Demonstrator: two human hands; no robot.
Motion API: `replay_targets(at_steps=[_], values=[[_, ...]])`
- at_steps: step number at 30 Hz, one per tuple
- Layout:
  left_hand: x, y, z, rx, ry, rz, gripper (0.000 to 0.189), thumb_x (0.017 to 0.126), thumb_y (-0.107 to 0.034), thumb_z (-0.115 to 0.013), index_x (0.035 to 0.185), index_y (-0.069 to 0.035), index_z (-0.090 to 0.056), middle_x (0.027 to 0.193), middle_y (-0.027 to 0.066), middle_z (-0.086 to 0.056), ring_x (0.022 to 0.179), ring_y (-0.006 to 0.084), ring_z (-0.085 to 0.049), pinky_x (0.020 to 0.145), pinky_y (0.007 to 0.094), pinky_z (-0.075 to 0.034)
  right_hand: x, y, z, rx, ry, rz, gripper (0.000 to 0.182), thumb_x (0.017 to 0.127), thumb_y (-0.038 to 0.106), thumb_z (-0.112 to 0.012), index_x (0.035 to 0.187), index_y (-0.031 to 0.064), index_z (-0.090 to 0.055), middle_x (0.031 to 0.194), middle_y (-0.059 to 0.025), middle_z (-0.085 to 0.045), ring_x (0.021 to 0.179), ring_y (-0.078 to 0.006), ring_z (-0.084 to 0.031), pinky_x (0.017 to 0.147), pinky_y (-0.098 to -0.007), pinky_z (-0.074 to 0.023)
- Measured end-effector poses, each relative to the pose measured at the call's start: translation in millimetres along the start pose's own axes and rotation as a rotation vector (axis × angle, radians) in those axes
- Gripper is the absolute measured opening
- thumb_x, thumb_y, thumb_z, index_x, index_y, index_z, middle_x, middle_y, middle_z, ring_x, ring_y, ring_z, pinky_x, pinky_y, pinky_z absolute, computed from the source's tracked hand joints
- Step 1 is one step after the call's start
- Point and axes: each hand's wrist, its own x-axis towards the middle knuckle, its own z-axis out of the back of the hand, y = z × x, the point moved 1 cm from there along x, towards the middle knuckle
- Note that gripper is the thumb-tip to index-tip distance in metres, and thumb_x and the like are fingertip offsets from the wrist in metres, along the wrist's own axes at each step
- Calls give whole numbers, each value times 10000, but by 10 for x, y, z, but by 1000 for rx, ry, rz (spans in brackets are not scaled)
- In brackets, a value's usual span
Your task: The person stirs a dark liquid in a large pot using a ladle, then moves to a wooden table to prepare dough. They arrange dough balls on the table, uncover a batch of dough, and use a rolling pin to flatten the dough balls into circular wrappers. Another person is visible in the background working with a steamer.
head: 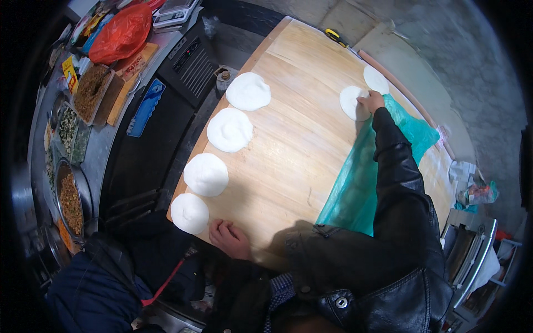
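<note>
Several round white dough pieces (230, 130) lie in a slanting row along the left edge of the wooden board (287, 137). My left hand (230, 239) rests on the board's near edge with curled fingers, just right of the lowest dough round (190, 213); whether it holds anything cannot be told. At the far right my right hand (372, 102) has its fingers on the right edge of a flat dough round (351, 102). Another dough round (376, 80) lies just beyond that hand. Green plastic sheeting (354, 187) spreads under and beside my right forearm.
A long wooden rolling pin (404, 95) lies along the right edge, near yellow-and-black scissors (335, 37). On the left counter stand a tub of brown filling (91, 93), a metal bowl of filling (71, 200) and a scale (173, 14). A person in dark blue (100, 283) is at lower left.
</note>
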Motion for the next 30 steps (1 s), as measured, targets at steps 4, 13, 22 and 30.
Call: replay_targets(at_steps=[4,13,22,30], values=[[-19,-19,-22,23,-19,8,82,761,-25,-515,840,-14,-535,1032,170,-518,997,360,-479,869,465,-376,-217,778,366,100,-11,295,363,767,238,-655,1030,-6,-603,1004,-220,-624,954,-360,-590,804,-400,-469],[-18,51,-71,11,-19,10,73,759,-39,-512,827,-32,-536,1024,150,-515,988,351,-476,874,464,-372,46,2277,253,1168,210,211,328,845,194,-620,1069,-45,-615,913,-79,-662,795,-142,-613,708,-290,-486],[-73,108,-124,26,-30,34,92,748,-35,-499,830,-28,-542,1045,151,-508,1021,349,-461,897,456,-361,184,2388,-682,1224,196,-139,144,831,56,-570,941,-20,-625,828,-99,-635,749,-169,-628,639,-268,-514],[-86,30,-143,24,-25,25,86,778,-31,-503,845,6,-543,1065,193,-516,1022,356,-469,893,449,-373,353,535,41,221,-795,-358,246,790,53,-536,999,-53,-613,1007,-238,-608,940,-376,-595,849,-415,-462]])
